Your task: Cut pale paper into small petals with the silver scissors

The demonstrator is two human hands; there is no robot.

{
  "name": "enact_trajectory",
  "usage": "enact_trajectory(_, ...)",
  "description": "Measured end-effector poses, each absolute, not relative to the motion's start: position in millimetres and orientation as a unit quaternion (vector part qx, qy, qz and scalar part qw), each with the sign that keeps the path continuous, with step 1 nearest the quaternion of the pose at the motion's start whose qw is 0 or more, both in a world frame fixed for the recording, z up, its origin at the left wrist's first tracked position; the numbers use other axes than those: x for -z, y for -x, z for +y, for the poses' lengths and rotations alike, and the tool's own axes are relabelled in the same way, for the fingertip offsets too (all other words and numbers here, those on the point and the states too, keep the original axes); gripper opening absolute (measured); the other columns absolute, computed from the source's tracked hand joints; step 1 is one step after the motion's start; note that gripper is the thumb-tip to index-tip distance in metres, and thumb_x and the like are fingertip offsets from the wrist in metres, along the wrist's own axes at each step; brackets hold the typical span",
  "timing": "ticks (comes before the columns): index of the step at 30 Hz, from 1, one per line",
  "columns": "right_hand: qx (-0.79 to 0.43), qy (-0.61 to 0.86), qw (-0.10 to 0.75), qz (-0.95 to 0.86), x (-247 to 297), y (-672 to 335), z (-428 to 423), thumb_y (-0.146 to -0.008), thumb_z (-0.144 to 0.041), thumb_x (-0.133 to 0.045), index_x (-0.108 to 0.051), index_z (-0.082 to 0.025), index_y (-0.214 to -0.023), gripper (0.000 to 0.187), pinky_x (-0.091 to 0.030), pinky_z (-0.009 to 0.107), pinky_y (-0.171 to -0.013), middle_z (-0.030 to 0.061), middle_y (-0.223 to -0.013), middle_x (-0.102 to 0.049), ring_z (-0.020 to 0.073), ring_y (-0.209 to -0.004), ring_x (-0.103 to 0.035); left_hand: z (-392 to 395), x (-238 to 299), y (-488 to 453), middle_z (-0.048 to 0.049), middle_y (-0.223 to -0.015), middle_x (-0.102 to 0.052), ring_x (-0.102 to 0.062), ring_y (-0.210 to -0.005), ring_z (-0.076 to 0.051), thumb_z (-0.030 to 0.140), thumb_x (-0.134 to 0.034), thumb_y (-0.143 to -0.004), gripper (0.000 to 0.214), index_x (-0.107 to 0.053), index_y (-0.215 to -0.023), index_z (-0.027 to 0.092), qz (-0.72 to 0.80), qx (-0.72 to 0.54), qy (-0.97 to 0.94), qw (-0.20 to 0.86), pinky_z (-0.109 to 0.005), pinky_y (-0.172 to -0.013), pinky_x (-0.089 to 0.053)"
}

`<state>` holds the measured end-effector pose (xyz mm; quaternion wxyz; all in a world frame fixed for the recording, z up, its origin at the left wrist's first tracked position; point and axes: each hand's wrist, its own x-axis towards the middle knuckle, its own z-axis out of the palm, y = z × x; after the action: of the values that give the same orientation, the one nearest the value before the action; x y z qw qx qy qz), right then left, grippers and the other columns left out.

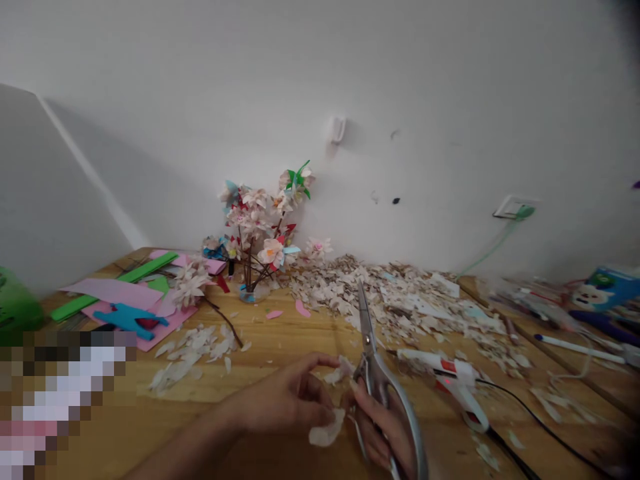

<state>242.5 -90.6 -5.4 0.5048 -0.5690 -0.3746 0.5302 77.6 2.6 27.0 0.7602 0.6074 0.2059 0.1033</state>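
Note:
My right hand (pixel 383 427) is wrapped round the handles of metal scissors (pixel 369 340). Their blades point away from me and look closed together. Just to the left, my left hand (pixel 293 397) has its fingers curled, with a thin whitish petal (pixel 327 429) at the thumb tip. A second pale petal piece (pixel 341 371) lies by the tip of the index finger, close to the scissors' pivot; whether that finger touches it I cannot tell. Beyond my left hand, loose pale petals (pixel 197 350) lie on the wooden table (pixel 280 333).
Handmade flowers (pixel 255 220) stand in a small holder by the wall. A single flower (pixel 193 283), coloured sheets (pixel 115 291) and a blue tool (pixel 131 320) lie left. Scraps (pixel 425 300) cover the back. A hot glue gun (pixel 457 377) with black cable lies right, near a pen (pixel 580 348).

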Motion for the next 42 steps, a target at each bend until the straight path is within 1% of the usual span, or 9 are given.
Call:
enact_trajectory(3,-0.557,0.554,0.499,-0.366,5.6,-238.9,-89.8,-0.079,-0.042,-0.059,-0.053,-0.016,-0.081,0.027,-0.032,0.016,-0.032,-0.0116,-0.046,-0.044,0.0025,-0.031,-0.033,1.6,-19.3,-77.8,0.0065,-0.064,-0.057,-0.050,-0.054,-0.008,0.020,-0.067,-0.065,0.059,-0.042,-0.119,0.021,0.182,-0.071,-0.621,0.759,-0.023,-0.056,-0.038)
enact_trajectory(6,-0.577,0.540,0.495,-0.360,5.1,-232.5,-88.6,-0.057,-0.054,-0.072,-0.048,-0.020,-0.073,0.045,-0.025,0.014,-0.029,-0.0150,-0.036,-0.036,0.0011,-0.026,-0.026,2.2,-15.0,-78.0,0.0062,-0.065,-0.058,-0.053,-0.057,-0.008,0.020,-0.069,-0.066,0.058,-0.044,-0.118,0.021,0.188,-0.066,-0.633,0.748,-0.023,-0.059,-0.039)
enact_trajectory(10,-0.582,0.538,0.502,-0.348,2.6,-225.4,-88.7,-0.044,-0.059,-0.075,-0.045,-0.019,-0.071,0.057,-0.015,0.012,-0.027,-0.0097,-0.049,-0.055,-0.0038,-0.025,-0.024,3.6,-14.3,-77.1,0.0062,-0.066,-0.058,-0.054,-0.058,-0.008,0.018,-0.070,-0.062,0.058,-0.046,-0.116,0.021,0.214,-0.072,-0.645,0.730,-0.022,-0.058,-0.038)
enact_trajectory(19,-0.578,0.570,0.488,-0.320,19.0,-227.6,-90.0,-0.040,-0.059,-0.078,-0.043,-0.021,-0.077,0.063,-0.014,0.012,-0.028,-0.0116,-0.046,-0.050,-0.0031,-0.025,-0.024,4.9,-20.0,-77.5,0.0100,-0.057,-0.055,-0.049,-0.053,-0.008,0.026,-0.081,-0.046,0.073,-0.047,-0.111,0.021,0.251,-0.060,-0.642,0.722,-0.022,-0.054,-0.035)
enact_trajectory(26,-0.551,0.567,0.531,-0.305,23.0,-225.0,-86.8,-0.040,-0.058,-0.078,-0.042,-0.021,-0.078,0.064,-0.014,0.011,-0.028,-0.0086,-0.049,-0.056,-0.0034,-0.024,-0.024,11.7,-6.0,-77.5,0.0086,-0.056,-0.056,-0.046,-0.049,-0.007,0.027,-0.082,-0.046,0.072,-0.049,-0.109,0.019,0.238,-0.077,-0.615,0.748,-0.022,-0.050,-0.030)
enact_trajectory(30,-0.511,0.557,0.576,-0.312,15.7,-217.4,-84.1,-0.050,-0.052,-0.077,-0.044,-0.020,-0.072,0.051,-0.011,0.010,-0.029,-0.0144,-0.036,-0.040,-0.0028,-0.025,-0.019,11.3,-0.9,-81.3,0.0059,-0.058,-0.060,-0.052,-0.053,-0.010,0.035,-0.080,-0.050,0.063,-0.051,-0.103,0.016,0.263,-0.154,-0.532,0.790,-0.024,-0.054,-0.036)
enact_trajectory(32,-0.455,0.539,0.637,-0.311,11.3,-213.9,-82.7,-0.053,-0.050,-0.077,-0.044,-0.020,-0.073,0.049,-0.013,0.011,-0.029,-0.0115,-0.043,-0.048,-0.0029,-0.026,-0.022,9.3,-2.7,-82.6,0.0039,-0.067,-0.062,-0.056,-0.060,-0.011,0.039,-0.076,-0.056,0.059,-0.048,-0.103,0.018,0.274,-0.178,-0.487,0.810,-0.026,-0.060,-0.041)
enact_trajectory(36,-0.344,0.509,0.727,-0.307,7.6,-214.6,-80.7,-0.057,-0.045,-0.077,-0.035,-0.023,-0.070,0.049,-0.016,0.011,-0.029,-0.0101,-0.061,-0.055,-0.0030,-0.027,-0.026,2.3,-9.7,-83.2,-0.0023,-0.081,-0.066,-0.063,-0.073,-0.014,0.021,-0.075,-0.061,0.049,-0.048,-0.102,0.017,0.255,-0.194,-0.369,0.872,-0.030,-0.071,-0.046)
enact_trajectory(42,-0.342,0.513,0.706,-0.348,18.9,-228.8,-79.4,-0.065,-0.042,-0.073,-0.032,-0.025,-0.072,0.044,-0.022,0.016,-0.028,-0.0090,-0.063,-0.052,0.0013,-0.031,-0.032,-7.7,-11.1,-89.4,-0.0020,-0.078,-0.068,-0.065,-0.072,-0.015,0.009,-0.072,-0.063,0.042,-0.051,-0.098,0.017,0.265,-0.247,-0.319,0.876,-0.028,-0.068,-0.049)
